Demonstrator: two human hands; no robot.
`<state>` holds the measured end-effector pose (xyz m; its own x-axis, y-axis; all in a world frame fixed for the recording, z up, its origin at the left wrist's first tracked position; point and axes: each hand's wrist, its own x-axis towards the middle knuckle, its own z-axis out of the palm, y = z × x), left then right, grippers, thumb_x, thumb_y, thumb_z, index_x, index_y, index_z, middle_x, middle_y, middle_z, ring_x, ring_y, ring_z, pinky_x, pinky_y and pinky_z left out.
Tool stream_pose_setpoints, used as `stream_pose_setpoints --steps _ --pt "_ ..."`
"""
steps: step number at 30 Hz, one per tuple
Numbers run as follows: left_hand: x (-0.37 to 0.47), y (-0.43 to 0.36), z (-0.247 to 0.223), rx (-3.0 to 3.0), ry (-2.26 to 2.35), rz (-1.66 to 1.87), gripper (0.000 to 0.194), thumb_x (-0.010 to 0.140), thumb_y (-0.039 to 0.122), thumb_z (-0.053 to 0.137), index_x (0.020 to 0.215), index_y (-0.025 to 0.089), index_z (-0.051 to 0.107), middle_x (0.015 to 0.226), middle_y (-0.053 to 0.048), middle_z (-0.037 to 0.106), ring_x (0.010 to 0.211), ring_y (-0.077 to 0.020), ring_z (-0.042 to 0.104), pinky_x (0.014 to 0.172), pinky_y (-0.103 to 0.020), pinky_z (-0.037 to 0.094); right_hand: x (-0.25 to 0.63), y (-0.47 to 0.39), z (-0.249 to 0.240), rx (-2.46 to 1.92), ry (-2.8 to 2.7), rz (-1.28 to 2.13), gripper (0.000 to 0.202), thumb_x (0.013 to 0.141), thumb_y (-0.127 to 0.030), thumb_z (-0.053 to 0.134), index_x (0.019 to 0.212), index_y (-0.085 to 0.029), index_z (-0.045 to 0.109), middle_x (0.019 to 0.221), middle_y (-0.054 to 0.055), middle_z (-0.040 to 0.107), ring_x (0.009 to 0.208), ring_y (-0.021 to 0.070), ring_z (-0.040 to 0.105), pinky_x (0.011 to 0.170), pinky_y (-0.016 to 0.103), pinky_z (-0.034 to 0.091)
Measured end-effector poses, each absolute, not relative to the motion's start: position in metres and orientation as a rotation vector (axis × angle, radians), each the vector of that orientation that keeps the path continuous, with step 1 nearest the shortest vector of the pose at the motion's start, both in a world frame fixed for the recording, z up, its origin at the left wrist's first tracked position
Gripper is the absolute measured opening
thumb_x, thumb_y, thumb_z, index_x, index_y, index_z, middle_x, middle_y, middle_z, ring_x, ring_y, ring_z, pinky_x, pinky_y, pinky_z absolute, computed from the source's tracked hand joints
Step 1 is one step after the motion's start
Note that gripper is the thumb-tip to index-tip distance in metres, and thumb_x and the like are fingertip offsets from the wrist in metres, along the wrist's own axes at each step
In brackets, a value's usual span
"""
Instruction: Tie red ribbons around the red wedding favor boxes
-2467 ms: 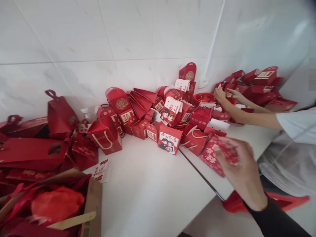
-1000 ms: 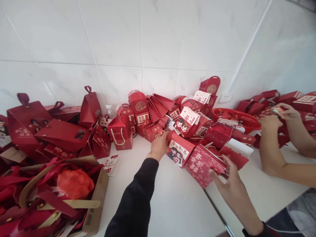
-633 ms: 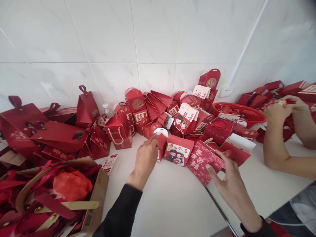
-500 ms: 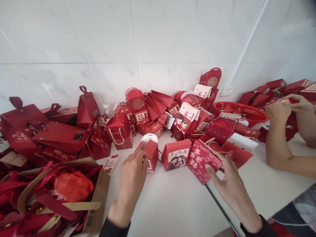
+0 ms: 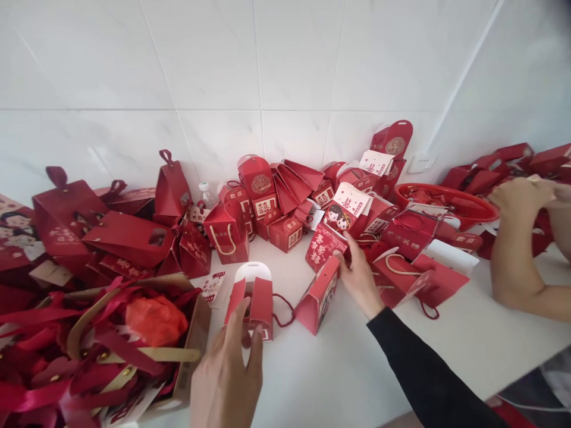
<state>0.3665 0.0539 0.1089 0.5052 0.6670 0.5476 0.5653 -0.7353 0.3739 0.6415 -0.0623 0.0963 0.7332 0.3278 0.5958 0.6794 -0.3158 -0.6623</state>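
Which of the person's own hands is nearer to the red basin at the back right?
Right. The right hand reaches into the pile of boxes just left of the red basin. The left hand is far off, low at the table's near edge, holding a small red box.

White-tiled corner above a pale worktop

Large glossy white wall tiles (image 5: 214, 53) with thin grey grout lines fill the upper half of the frame, meeting a second tiled wall at upper right. A white socket (image 5: 422, 161) sits low near that corner. The white countertop (image 5: 339, 368) runs across the lower frame under soft, even light.
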Motion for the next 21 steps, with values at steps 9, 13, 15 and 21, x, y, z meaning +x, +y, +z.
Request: stream_pose_setpoints --steps 9,13,15,21 --pt "0.371 0.036 0.071 2.242 1.147 1.298 0.052 0.097 0.034 0.057 0.147 0.019 0.050 0.144 -0.021 0.051 0.135 -0.0372 0.053 0.102 -0.053 0.052 0.537 -0.097 0.057 -1.949 -0.828 -0.387 0.090 0.089 -0.064 0.068 0.159 -0.021 0.030 0.148 0.022 0.048 0.130 0.0406 0.051 0.102 0.062 0.049" --pt "0.379 0.037 0.049 2.168 1.009 1.312 0.062 0.099 0.029 0.056 0.157 0.025 0.034 0.147 -0.019 0.050 0.139 -0.0343 0.050 0.108 -0.054 0.048 0.547 -0.078 0.036 -1.977 -0.794 -0.175 0.098 0.089 -0.066 0.065 0.163 -0.018 0.022 0.155 0.024 0.041 0.137 0.0404 0.048 0.107 0.062 0.048" --pt "0.378 0.040 0.039 2.126 0.994 1.352 0.064 0.100 0.027 0.056 0.158 0.027 0.030 0.146 -0.018 0.052 0.137 -0.0326 0.051 0.108 -0.053 0.048 0.564 -0.067 0.035 -1.969 -0.796 -0.145 0.084 0.093 -0.063 0.059 0.158 -0.016 0.033 0.149 0.025 0.047 0.130 0.0386 0.056 0.101 0.058 0.054" --pt "0.374 0.043 0.025 2.025 0.920 1.453 0.049 0.100 0.020 0.056 0.147 0.023 0.042 0.136 -0.016 0.058 0.128 -0.0267 0.059 0.103 -0.045 0.051 0.601 -0.051 0.043 -1.947 -0.837 -0.065 0.067 0.093 -0.056 0.060 0.146 -0.015 0.051 0.134 0.022 0.063 0.098 0.0320 0.073 0.082 0.048 0.063"
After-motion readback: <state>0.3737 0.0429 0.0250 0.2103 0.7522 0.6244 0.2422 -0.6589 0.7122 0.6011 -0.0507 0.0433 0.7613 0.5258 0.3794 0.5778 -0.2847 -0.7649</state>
